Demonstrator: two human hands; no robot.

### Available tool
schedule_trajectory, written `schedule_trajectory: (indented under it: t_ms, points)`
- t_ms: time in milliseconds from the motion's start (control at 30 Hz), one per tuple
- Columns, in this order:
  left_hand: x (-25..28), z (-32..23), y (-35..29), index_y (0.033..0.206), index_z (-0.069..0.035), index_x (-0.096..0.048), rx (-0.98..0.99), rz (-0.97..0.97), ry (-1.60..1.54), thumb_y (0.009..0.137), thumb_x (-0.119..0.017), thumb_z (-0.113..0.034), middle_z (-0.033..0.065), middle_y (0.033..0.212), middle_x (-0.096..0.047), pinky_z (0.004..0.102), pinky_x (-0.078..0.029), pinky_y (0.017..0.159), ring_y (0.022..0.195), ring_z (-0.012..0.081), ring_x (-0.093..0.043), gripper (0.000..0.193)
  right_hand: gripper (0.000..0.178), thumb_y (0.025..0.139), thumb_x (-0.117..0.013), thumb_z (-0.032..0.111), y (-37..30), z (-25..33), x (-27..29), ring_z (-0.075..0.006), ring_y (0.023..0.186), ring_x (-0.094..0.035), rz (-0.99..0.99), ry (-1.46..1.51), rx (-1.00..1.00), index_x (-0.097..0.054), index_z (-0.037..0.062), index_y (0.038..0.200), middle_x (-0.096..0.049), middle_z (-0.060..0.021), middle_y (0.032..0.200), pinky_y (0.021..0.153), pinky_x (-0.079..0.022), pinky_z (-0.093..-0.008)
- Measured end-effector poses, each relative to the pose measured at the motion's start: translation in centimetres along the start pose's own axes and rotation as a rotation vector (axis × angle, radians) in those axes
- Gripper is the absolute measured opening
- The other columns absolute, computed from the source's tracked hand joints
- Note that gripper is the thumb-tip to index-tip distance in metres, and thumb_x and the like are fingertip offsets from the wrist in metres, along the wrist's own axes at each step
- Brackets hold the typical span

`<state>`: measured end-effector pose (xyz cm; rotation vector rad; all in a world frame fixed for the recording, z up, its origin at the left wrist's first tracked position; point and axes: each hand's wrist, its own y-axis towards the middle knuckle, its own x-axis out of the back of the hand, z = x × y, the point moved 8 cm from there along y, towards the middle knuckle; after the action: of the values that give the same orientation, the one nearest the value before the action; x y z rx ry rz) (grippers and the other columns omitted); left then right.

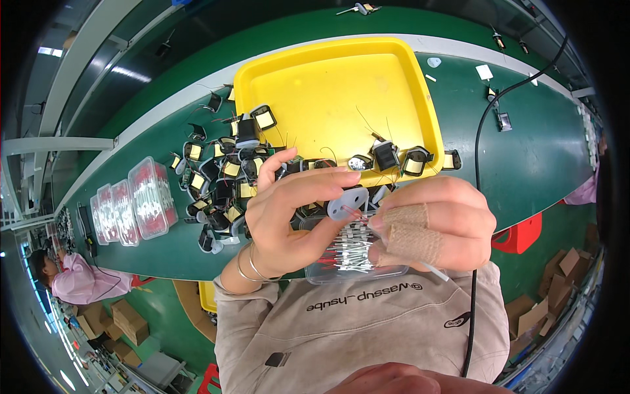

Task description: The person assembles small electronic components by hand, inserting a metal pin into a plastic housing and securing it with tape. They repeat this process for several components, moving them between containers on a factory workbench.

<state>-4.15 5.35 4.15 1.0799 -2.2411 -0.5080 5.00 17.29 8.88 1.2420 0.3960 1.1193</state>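
Note:
My left hand (282, 213) pinches a small grey oval plastic piece (346, 204) with holes in it, between thumb and fingers. Close by on the right, my right hand (440, 226), with tan bandage wraps on two fingers, is closed on a thin white strip (434, 271) whose end sticks out below the fingers. Its fingertips are near the oval piece, and a thin reddish wire shows between the hands. Below them stands a clear plastic box (321, 272) of white and red thin leads (352, 246), partly hidden by my hands.
A yellow tray (328, 85) lies beyond my hands, with several black wired parts at its near edge. Many similar parts (223, 167) are heaped on the green table at left. Clear boxes (147, 197) stand farther left. A black cable (478, 164) hangs at right.

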Motion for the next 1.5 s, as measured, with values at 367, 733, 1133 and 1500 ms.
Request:
schedule_trajectory:
  t_ms: [367,733,1133,1500]
  points:
    - [0.2,-0.2,-0.1,0.092,-0.009,-0.059,-0.005,-0.028,0.004,0.064,-0.077,-0.001,0.0055,0.094,-0.071,0.0403,-0.035,0.094,0.091,0.0194,-0.068,0.034,0.035,0.052,-0.084,0.011,0.3,0.1,0.2,-0.0218,0.067,-0.065,0.064,-0.033,0.016,-0.066,-0.0003,0.080,-0.065,-0.0100,0.078,0.054,-0.052,-0.0260]
    - [0.1,-0.1,-0.1,0.091,-0.008,-0.059,0.013,-0.024,0.011,0.066,-0.077,-0.001,0.0054,0.093,-0.071,0.0385,-0.036,0.091,0.090,0.0185,-0.068,0.032,0.031,0.053,-0.083,0.009,0.5,-0.5,-0.3,-0.0219,0.069,-0.065,0.090,0.013,-0.061,-0.067,-0.0010,0.077,-0.067,-0.0106,0.076,0.056,-0.051,-0.0262]
    - [0.2,-0.4,0.0,0.091,-0.009,-0.059,-0.026,-0.037,0.061,0.065,-0.078,-0.002,0.0047,0.093,-0.071,0.0372,-0.036,0.091,0.089,0.0174,-0.068,0.033,0.030,0.055,-0.083,0.009,0.2,-0.9,-0.2,-0.0218,0.072,-0.064,0.145,-0.004,-0.149,-0.069,-0.0012,0.079,-0.067,-0.0098,0.078,0.059,-0.051,-0.0273]
    - [0.3,-0.6,0.1,0.092,-0.009,-0.060,-0.023,-0.034,0.066,0.065,-0.078,-0.002,0.0045,0.092,-0.071,0.0372,-0.036,0.090,0.088,0.0175,-0.068,0.034,0.033,0.055,-0.083,0.012,0.3,-0.6,-0.1,-0.0220,0.070,-0.064,0.107,0.024,-0.038,-0.068,-0.0022,0.081,-0.066,-0.0111,0.080,0.055,-0.052,-0.0264]
